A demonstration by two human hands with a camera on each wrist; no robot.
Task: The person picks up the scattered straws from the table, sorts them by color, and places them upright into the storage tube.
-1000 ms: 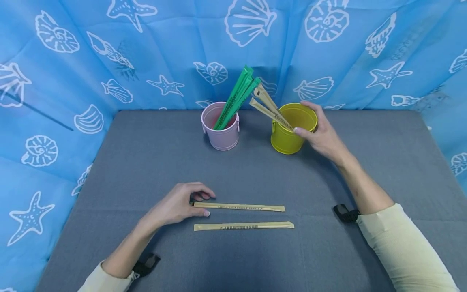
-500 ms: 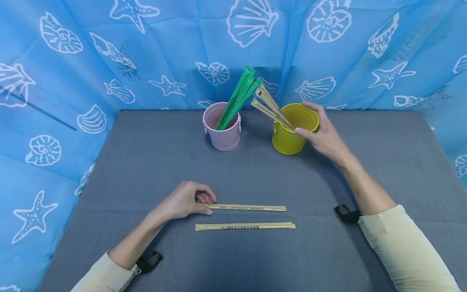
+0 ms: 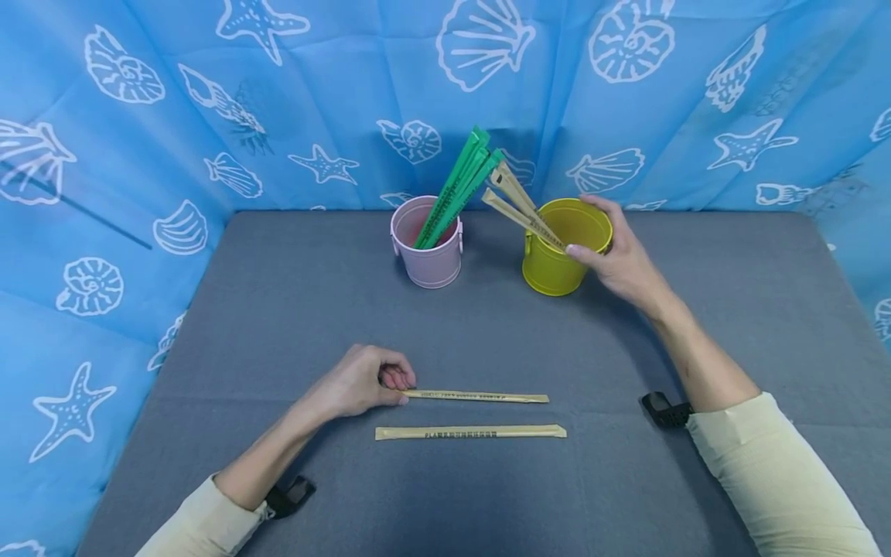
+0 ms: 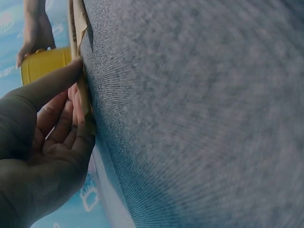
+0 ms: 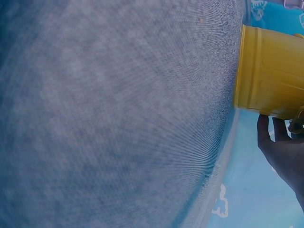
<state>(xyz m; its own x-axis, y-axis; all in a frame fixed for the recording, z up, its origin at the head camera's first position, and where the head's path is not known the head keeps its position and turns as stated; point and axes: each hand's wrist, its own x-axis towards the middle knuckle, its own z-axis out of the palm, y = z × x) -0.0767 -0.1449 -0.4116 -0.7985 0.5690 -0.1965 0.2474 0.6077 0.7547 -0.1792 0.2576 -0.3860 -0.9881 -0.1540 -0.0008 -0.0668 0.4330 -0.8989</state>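
My left hand (image 3: 369, 379) pinches the left end of a beige paper-wrapped straw (image 3: 480, 397) between thumb and fingers, low over the grey table. In the left wrist view the thumb lies across that straw (image 4: 82, 92). Nearer me and parallel to it lies a second beige wrapped straw (image 3: 473, 432). At the back, my right hand (image 3: 619, 259) grips the right side of a yellow bucket (image 3: 553, 275), thumb at the front rim. Several beige wrapped straws (image 3: 518, 201) lean leftward out of this bucket. In the right wrist view, fingers (image 5: 280, 130) touch the bucket's side.
To the left of the yellow bucket stands a pink bucket (image 3: 430, 269) with several green wrapped straws (image 3: 455, 193) leaning right, their tops close to the beige ones. A blue curtain (image 3: 320, 93) with white shells hangs behind the grey cloth-covered table (image 3: 292, 286).
My left hand has closed its thumb and fingers on the upper straw's left end, where they stood apart around it before. The right hand stays on the yellow bucket. The head view has shifted slightly.
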